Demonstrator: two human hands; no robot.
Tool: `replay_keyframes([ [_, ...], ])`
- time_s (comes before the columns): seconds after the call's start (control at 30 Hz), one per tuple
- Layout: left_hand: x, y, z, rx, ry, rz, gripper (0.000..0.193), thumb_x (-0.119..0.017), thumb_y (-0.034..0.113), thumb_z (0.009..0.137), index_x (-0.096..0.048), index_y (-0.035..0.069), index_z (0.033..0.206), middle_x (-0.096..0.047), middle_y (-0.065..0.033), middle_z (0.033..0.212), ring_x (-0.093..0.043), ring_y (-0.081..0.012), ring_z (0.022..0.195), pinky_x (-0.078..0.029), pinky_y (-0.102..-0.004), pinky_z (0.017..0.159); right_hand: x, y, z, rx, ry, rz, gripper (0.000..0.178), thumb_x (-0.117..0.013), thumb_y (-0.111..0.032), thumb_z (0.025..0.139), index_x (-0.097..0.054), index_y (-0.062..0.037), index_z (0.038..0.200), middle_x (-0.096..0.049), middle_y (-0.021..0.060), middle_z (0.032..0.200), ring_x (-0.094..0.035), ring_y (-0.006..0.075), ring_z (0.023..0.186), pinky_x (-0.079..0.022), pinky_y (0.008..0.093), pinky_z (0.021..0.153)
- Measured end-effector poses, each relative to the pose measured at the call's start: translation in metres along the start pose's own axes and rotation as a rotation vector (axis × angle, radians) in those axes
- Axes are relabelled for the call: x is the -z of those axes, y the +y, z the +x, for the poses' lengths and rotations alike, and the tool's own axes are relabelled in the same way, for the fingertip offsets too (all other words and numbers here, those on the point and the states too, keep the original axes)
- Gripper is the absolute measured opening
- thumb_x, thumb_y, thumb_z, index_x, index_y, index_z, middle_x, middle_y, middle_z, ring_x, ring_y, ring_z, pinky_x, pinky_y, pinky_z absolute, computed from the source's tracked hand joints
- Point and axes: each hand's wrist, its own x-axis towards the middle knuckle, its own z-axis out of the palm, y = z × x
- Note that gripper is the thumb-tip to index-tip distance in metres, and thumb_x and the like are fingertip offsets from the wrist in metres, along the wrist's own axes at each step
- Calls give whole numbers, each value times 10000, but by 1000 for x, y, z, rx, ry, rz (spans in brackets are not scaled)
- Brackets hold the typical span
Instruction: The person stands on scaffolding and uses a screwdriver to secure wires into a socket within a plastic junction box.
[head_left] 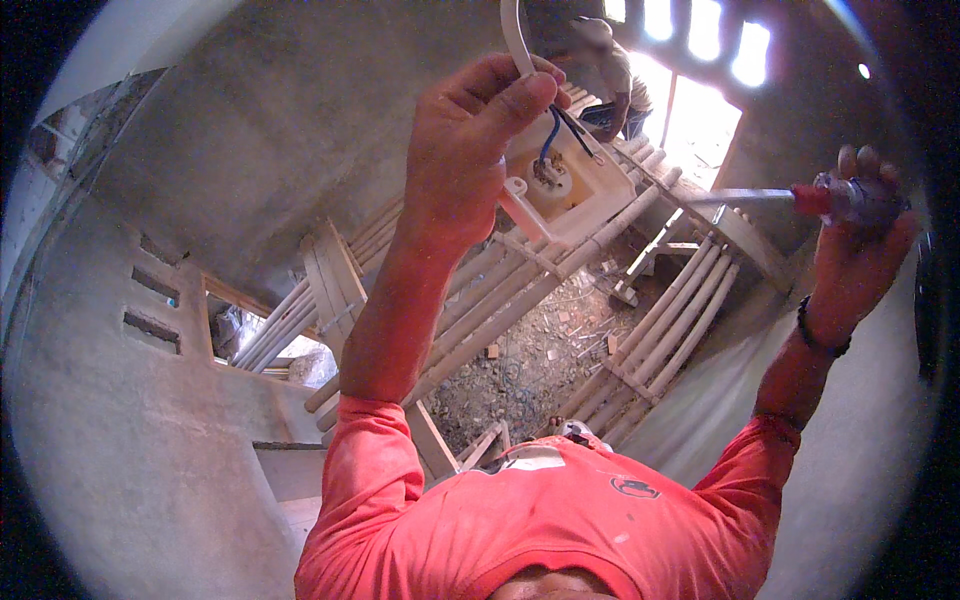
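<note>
Raised in front of me, my left hand pinches a white cable between thumb and fingers. Blue and black wires run from the pinched end toward a round socket. That socket sits in a pale, square lamp base right beside the hand; whether the palm also grips the base is hidden. At the right, my right hand is closed around the red and clear handle of a screwdriver. Its metal shaft points left, toward the lamp base, with a space between them.
Bamboo poles form a scaffold below me, with more poles at the right. Rubble covers the ground underneath. Another person is bent over near the bright doorway. Grey plastered walls stand around.
</note>
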Motion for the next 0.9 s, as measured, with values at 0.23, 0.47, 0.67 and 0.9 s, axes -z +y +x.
replay_keyframes([
  [0.23, -2, 0, 1, 25, -9, -10, 203, -630, 171, 799, -592, 13, 922, -615, -80, 857, -588, -155, 788, -468, -291, 740, -48, 13, 55, -363, -301, -656, 246, -510, -273, 865, -464, -32, 861, -447, 56, 731, -481, 144, 670, -404, 249, 609],
  [0.47, -5, 2, -4, 79, 31, -111, 184, -613, 147, 807, -613, -8, 907, -622, -69, 819, -585, -120, 729, -475, -242, 670, -116, 43, 47, -434, -477, -1088, 227, -561, -245, 843, -519, -26, 888, -504, 39, 636, -469, 96, 496, -391, 213, 467],
  [0.67, -8, 0, -6, 88, -15, -152, 181, -622, 144, 804, -609, 0, 913, -621, -63, 812, -591, -110, 715, -490, -243, 642, -159, 62, 59, -478, -552, -1182, 352, -605, -311, 826, -599, 14, 960, -545, 31, 573, -477, 63, 438, -376, 213, 388],
  [0.9, -12, -5, -10, 120, -72, -198, 203, -635, 168, 800, -606, -2, 909, -626, -59, 818, -597, -109, 714, -492, -242, 643, -163, 82, 76, -522, -849, -956, 320, -606, -331, 824, -624, -11, 831, -531, 6, 532, -476, 61, 425, -371, 207, 390],
])
